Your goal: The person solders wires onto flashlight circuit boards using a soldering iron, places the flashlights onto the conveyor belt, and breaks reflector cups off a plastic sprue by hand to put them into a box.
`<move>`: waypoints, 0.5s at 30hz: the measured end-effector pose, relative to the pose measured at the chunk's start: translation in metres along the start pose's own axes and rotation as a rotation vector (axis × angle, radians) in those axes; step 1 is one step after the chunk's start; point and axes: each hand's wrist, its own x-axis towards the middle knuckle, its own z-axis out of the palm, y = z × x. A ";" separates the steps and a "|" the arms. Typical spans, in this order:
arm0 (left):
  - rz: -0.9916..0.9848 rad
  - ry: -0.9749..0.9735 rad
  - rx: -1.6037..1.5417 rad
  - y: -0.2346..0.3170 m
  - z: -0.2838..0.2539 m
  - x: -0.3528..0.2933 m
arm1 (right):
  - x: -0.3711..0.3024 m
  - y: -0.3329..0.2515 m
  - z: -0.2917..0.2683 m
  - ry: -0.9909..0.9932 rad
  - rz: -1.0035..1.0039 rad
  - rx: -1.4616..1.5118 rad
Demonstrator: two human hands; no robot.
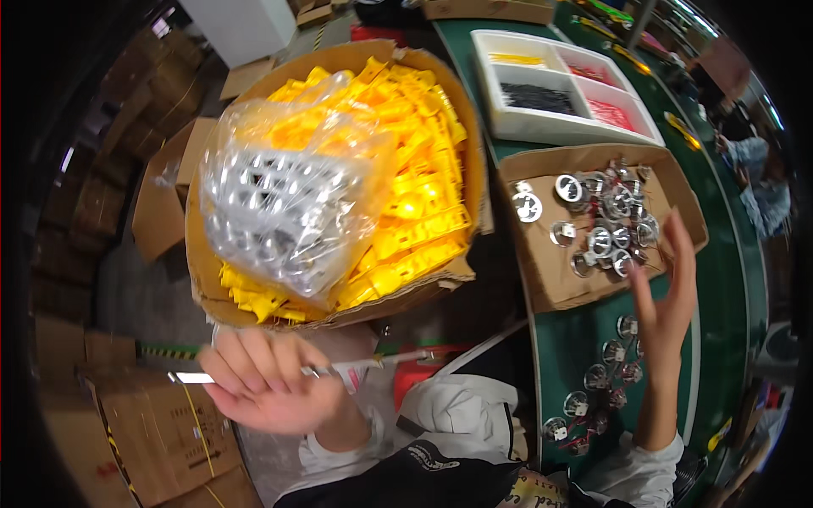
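Observation:
My left hand (271, 385) is closed around a slim metal tool (193, 378). Its flat shiny end sticks out on the left, while my fingers cover its middle, so its exact kind cannot be made out. Over the right edge of a shallow cardboard box (542, 288), my right hand (665, 313) has thumb and fingers spread, with nothing seen between them. Beside its fingertips lie several small round silver reflector lamps (600, 241) with thin wires. Below the box, more reflector lamps (595, 376) with red wires rest in loose rows on the green bench (555, 339).
A big carton (207, 288) brims with yellow plastic parts (423, 203); a clear bag of silver parts (288, 212) lies on them. Behind the lamp box stands a white divided tray (525, 127) of wires. Stacked cartons (161, 423) are at left. Another person (762, 178) sits far right.

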 end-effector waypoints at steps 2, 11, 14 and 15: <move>0.025 0.177 0.170 0.015 -0.013 -0.047 | -0.035 -0.038 0.012 -0.469 -0.142 0.238; -0.558 0.495 0.622 0.007 -0.175 -0.205 | -0.149 -0.071 0.111 -1.438 0.067 -0.033; -1.010 0.391 1.255 0.018 -0.345 -0.298 | -0.145 -0.095 0.097 -1.290 0.120 -0.292; -1.059 0.385 1.234 0.016 -0.357 -0.307 | -0.150 -0.084 0.106 -1.311 0.195 -0.339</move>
